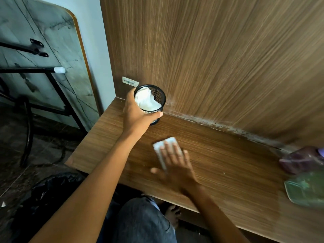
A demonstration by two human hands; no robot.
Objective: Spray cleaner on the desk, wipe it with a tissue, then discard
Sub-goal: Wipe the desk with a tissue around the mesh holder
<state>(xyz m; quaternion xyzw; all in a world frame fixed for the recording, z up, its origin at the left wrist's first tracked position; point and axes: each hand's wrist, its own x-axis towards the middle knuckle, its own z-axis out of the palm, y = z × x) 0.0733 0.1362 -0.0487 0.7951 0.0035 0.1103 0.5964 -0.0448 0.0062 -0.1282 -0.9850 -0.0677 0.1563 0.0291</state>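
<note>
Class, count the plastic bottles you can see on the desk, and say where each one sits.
2, both blurred at the desk's right edge: a purple bottle near the back panel, and a green bottle in front of it. More could be hidden out of frame.

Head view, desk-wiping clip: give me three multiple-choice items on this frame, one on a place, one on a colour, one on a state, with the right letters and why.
1. Where is the folded tissue?
A. In the cup
B. Flat on the desk under the right hand
C. On the floor

2. What colour is the mesh cup?
A. Black
B. Red
C. White

3. What is the left hand doing?
A. Resting open on the desk
B. Holding a spray bottle
C. Closed in a grip around the mesh cup

Answers:
1 B, the fingers press the tissue against the wood.
2 A, its wire mesh is black, with white paper inside.
3 C, the fingers and thumb wrap the cup's wall.
</note>
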